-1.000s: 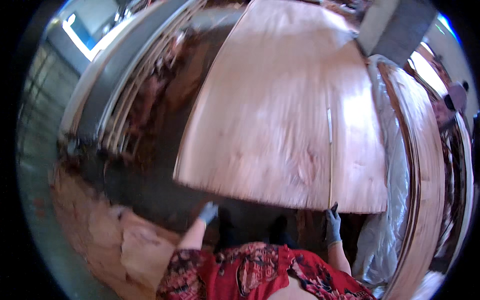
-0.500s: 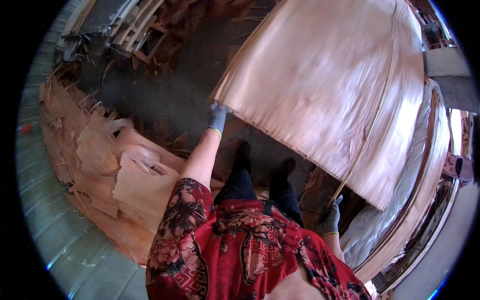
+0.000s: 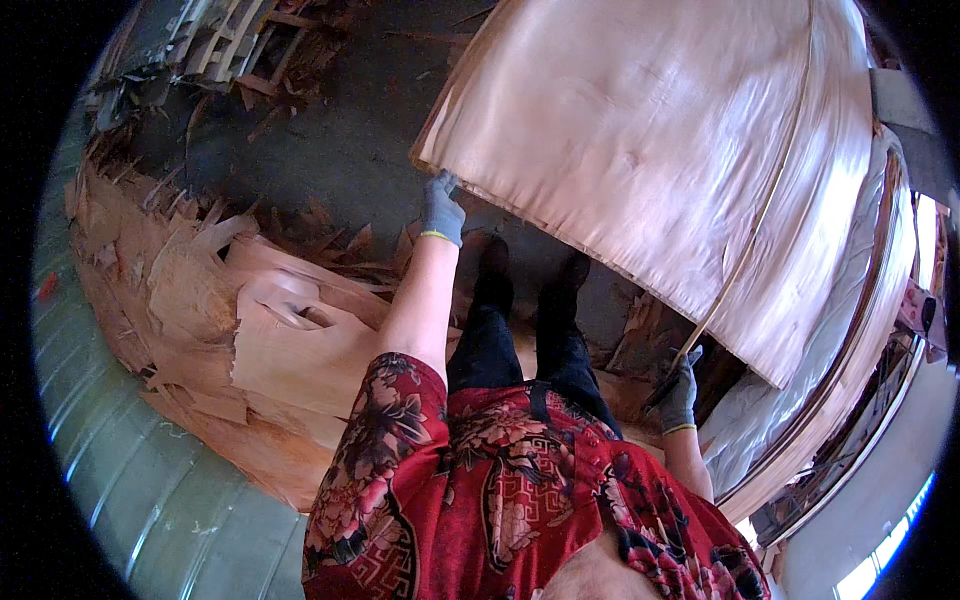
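A broad, pale wood veneer sheet lies on top of a stack, its near edge running slantwise toward the lower right. My left hand, in a grey glove with a yellow cuff, is closed at the sheet's near left corner, the fingertips partly hidden. On the right, beside the near edge, my gloved right hand is wrapped round a long thin stick. The stick's dark handle end sticks out below the fist, and its shaft reaches far across the sheet.
Torn veneer pieces are heaped at the left, next to a greenish ribbed surface. Wooden pallets stand far left. Clear plastic film hangs along the stack's right side. Scraps litter the dark floor.
Both hands have moved a little forward, the right one with the stick. My view has shifted slightly. The left hand stays at the sheet's corner.
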`<action>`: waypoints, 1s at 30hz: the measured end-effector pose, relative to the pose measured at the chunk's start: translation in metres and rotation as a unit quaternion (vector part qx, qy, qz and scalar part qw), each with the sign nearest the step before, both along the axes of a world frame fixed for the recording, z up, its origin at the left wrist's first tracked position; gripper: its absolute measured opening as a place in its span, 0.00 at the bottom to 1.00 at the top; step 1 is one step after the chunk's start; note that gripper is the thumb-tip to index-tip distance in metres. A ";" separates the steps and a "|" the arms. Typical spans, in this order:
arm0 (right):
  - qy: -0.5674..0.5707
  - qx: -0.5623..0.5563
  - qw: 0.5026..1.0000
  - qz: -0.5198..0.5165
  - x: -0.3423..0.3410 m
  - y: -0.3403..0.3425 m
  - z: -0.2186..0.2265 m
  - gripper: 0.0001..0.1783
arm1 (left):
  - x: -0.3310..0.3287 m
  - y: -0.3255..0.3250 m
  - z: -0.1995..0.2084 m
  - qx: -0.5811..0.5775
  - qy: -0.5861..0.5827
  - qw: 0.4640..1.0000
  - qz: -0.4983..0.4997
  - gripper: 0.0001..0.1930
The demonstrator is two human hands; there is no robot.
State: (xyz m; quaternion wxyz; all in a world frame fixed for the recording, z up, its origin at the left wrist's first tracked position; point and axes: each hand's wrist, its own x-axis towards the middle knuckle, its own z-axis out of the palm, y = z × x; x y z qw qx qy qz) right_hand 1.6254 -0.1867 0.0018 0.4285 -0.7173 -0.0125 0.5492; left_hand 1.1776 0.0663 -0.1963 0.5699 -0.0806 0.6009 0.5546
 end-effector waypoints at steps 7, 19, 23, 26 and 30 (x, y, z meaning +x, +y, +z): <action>0.008 0.001 0.998 -0.058 -0.036 0.031 0.005 0.24 | 0.044 0.022 0.070 -0.012 0.072 0.997 0.024 0.21; -0.013 -0.035 0.985 -0.171 -0.026 0.076 -0.079 0.29 | 0.056 0.033 0.236 0.150 0.170 0.955 -0.192 0.36; -0.057 0.063 0.963 -0.254 -0.013 0.025 -0.149 0.28 | 0.024 0.017 0.235 0.230 0.100 0.952 -0.175 0.32; 0.024 -0.028 0.946 -0.323 -0.032 0.056 -0.110 0.19 | -0.024 0.008 0.173 0.185 -0.029 0.975 -0.123 0.24; 0.024 -0.037 0.962 -0.270 -0.018 0.040 -0.144 0.14 | -0.034 0.004 0.084 0.113 -0.090 0.989 -0.028 0.24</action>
